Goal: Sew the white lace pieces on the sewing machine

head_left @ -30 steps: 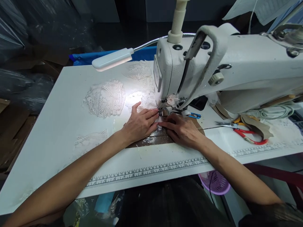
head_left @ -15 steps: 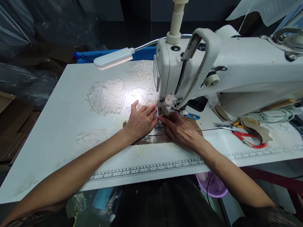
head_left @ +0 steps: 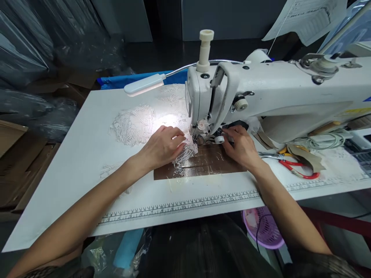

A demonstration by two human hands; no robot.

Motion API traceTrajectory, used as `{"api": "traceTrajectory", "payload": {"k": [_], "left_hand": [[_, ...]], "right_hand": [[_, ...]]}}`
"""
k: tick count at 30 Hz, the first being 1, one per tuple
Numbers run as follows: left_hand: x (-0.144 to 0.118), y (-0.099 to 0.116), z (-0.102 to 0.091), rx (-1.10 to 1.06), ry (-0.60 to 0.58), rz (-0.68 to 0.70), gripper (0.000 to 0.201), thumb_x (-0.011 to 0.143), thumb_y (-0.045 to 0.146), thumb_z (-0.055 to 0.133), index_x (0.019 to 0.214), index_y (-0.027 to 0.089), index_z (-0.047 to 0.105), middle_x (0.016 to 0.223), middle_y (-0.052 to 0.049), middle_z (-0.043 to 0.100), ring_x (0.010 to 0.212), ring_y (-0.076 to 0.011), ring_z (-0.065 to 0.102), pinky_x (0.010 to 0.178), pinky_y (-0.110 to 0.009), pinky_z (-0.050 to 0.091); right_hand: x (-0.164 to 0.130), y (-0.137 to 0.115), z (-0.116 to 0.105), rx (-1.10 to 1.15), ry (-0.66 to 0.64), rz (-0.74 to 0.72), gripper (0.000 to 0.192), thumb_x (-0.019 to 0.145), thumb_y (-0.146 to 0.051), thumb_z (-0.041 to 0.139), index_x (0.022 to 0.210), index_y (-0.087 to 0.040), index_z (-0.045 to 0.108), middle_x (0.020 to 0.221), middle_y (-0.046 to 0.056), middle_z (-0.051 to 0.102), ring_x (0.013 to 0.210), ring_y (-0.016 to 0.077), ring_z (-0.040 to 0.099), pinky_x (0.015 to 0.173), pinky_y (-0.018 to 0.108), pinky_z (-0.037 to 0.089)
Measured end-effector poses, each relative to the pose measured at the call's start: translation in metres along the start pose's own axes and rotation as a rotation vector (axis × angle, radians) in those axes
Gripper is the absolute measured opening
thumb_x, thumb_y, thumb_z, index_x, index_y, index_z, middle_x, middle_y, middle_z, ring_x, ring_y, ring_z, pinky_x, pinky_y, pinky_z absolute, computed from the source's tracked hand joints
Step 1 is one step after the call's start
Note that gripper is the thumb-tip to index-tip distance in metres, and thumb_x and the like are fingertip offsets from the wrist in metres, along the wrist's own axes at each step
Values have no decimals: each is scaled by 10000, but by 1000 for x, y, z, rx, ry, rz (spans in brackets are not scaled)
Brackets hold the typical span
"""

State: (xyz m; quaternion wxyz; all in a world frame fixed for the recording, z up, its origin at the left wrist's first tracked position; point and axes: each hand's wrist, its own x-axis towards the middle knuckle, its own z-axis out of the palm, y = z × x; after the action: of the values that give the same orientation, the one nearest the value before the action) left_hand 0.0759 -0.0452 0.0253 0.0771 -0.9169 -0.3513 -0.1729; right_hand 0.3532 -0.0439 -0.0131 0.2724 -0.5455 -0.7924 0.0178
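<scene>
My left hand (head_left: 165,146) is left of the needle area, with thumb and forefinger pinched on a piece of white lace (head_left: 187,152). The lace lies beside the presser foot of the white sewing machine (head_left: 199,96), over a brown plate (head_left: 208,162) strewn with thread bits. Right of the presser foot, my right hand (head_left: 241,146) is closed, its fingers curled down by a white knob (head_left: 219,139). Whatever is under those fingers is hidden. A dark phone-like slab (head_left: 242,124) shows just behind that hand.
Heaped lace (head_left: 135,125) lies on the white table (head_left: 87,154) at left. A lamp (head_left: 145,85) hangs above. Red-handled scissors (head_left: 298,170) and a coil of pale cord (head_left: 330,139) are at right. A ruler strip (head_left: 179,206) runs along the front edge; a purple basket (head_left: 263,227) stands below.
My right hand has moved right from the presser foot, over where small blue-handled snips lay. My left hand has shifted left and up, leaving the lace more visible. The camera view has shifted.
</scene>
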Motion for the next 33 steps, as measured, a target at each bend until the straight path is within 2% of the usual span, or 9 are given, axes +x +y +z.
{"api": "traceTrajectory", "payload": {"k": [4, 10, 13, 16, 19, 21, 26, 30, 33], "left_hand": [[-8, 15, 2, -81, -126, 159, 236, 952, 169, 423, 933, 113, 652, 944, -104, 666, 825, -193, 622, 707, -345, 496], [-21, 19, 28, -90, -118, 201, 233, 943, 61, 383, 997, 104, 605, 1047, -119, 658, 952, -179, 607, 795, -323, 543], [-20, 11, 35, -114, -114, 206, 258, 929, 32, 381, 933, 136, 616, 1126, -106, 648, 972, -163, 597, 794, -304, 548], [-14, 6, 36, -255, -38, 198, 292, 922, 47, 380, 966, 162, 645, 1122, -91, 669, 947, -163, 612, 775, -327, 558], [-6, 9, 34, -437, 39, 95, 311, 900, 71, 395, 1035, 179, 654, 1066, -72, 701, 925, -159, 645, 800, -375, 565], [-2, 12, 34, -525, 82, -43, 235, 880, 134, 469, 1008, 175, 663, 1004, -64, 715, 856, -150, 662, 752, -353, 572], [3, 15, 39, -734, 91, -382, 164, 832, 295, 631, 924, 160, 621, 832, -38, 713, 721, -131, 652, 639, -275, 544], [3, 8, 43, -992, 9, -513, 320, 826, 326, 660, 1067, 171, 517, 852, -33, 713, 774, -138, 667, 718, -284, 538], [3, 2, 45, -1128, -11, -569, 366, 798, 323, 692, 1069, 166, 503, 806, -23, 698, 767, -137, 660, 728, -278, 520]], "right_hand": [[-4, 9, -4, -110, -159, -96, 292, 886, -273, 481, 1080, -137, 653, 979, 143, 600, 916, 279, 556, 742, 396, 487], [-11, 4, -6, -236, -164, -208, 302, 940, -237, 392, 882, -107, 659, 912, 154, 589, 852, 258, 528, 672, 354, 446], [-18, 0, -10, -139, -113, -155, 276, 929, -231, 385, 809, -123, 609, 852, 137, 581, 791, 230, 536, 618, 326, 421], [-27, -6, -16, 122, -105, -24, 249, 928, -299, 400, 753, -172, 524, 716, 66, 557, 647, 172, 519, 576, 292, 401], [-36, -16, -18, 402, -279, 79, 226, 941, -381, 398, 832, -197, 470, 624, 5, 552, 540, 141, 504, 530, 263, 386], [-40, -25, -16, 467, -376, 48, 187, 946, -370, 385, 933, -194, 446, 655, 2, 587, 543, 141, 527, 536, 258, 388], [-30, -41, -3, 128, -355, -60, 305, 963, -424, 333, 1025, -171, 493, 707, 35, 621, 555, 164, 529, 532, 266, 311], [-12, -42, 8, -46, -310, -66, 508, 995, -489, 183, 876, -173, 562, 670, 55, 625, 577, 174, 544, 542, 281, 264], [-2, -45, 14, -126, -320, -25, 513, 988, -514, 201, 923, -182, 586, 710, 57, 654, 586, 187, 564, 525, 285, 235]]}}
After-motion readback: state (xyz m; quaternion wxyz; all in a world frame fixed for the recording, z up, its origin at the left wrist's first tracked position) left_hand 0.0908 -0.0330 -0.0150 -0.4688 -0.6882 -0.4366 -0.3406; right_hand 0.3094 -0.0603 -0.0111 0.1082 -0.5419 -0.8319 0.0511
